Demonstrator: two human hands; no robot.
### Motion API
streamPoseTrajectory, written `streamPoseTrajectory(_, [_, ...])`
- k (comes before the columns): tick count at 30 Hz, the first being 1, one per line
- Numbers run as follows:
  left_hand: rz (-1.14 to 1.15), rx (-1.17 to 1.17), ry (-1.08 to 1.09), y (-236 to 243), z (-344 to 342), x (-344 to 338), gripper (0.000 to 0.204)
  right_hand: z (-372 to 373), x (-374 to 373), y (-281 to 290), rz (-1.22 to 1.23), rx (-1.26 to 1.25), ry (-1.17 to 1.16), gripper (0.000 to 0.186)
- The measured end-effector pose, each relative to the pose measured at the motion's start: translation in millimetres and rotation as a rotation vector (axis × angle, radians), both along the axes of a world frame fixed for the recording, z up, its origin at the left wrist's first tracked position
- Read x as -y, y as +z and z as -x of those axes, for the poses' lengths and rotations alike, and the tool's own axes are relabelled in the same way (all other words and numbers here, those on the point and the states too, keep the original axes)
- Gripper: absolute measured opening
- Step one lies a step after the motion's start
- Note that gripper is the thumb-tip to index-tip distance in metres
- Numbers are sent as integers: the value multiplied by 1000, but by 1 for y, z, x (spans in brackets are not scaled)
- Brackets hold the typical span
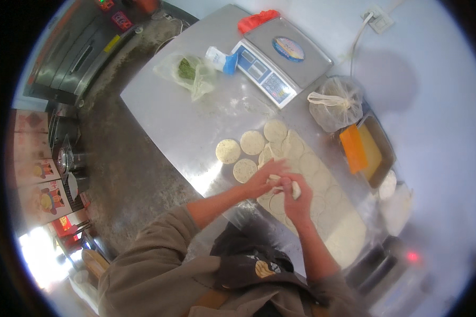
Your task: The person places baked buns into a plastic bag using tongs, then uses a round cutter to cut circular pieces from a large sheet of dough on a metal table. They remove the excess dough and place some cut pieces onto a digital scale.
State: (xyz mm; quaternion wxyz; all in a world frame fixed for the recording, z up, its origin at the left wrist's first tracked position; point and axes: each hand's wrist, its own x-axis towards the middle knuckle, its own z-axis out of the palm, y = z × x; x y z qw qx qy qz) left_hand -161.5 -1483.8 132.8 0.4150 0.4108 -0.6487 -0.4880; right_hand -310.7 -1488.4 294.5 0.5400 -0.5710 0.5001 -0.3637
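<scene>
A rolled sheet of pale dough [330,211] lies on the steel table [190,127], scored with round cut-outs. Both hands meet over its left edge. My left hand [263,178] and my right hand [296,198] together pinch a small piece of dough [295,189] between the fingers. Several cut dough rounds lie just beyond them: one [228,151], another [252,142], a third [245,170], and one farther back [275,130].
A digital scale [283,61] stands at the back of the table, with a bag of green herbs [188,71] and a blue-and-white packet [221,58] left of it. A knotted mesh bag [336,103], an orange scraper [353,149] and a metal tray [382,150] sit to the right.
</scene>
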Motion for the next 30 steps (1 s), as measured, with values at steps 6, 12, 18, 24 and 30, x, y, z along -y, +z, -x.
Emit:
streamPoseTrajectory(6, [-661,-175,179,28,68,-69,51,51,28,-30,129,-231,-65,17])
streamPoseTrajectory(12, [-1015,-1408,992,90,103,-49,54,66,15,-99,-513,72,241,29])
streamPoseTrajectory(18, [-1230,-1439,771,109,107,-81,53,120,-40,-108,-712,-231,482,34])
streamPoseTrajectory(24, [-1560,-868,548,96,164,-147,49,238,-102,-100,-525,-252,333,40])
streamPoseTrajectory(30, [-501,466,531,-6,161,-133,38,364,-136,-79,-702,-14,137,37])
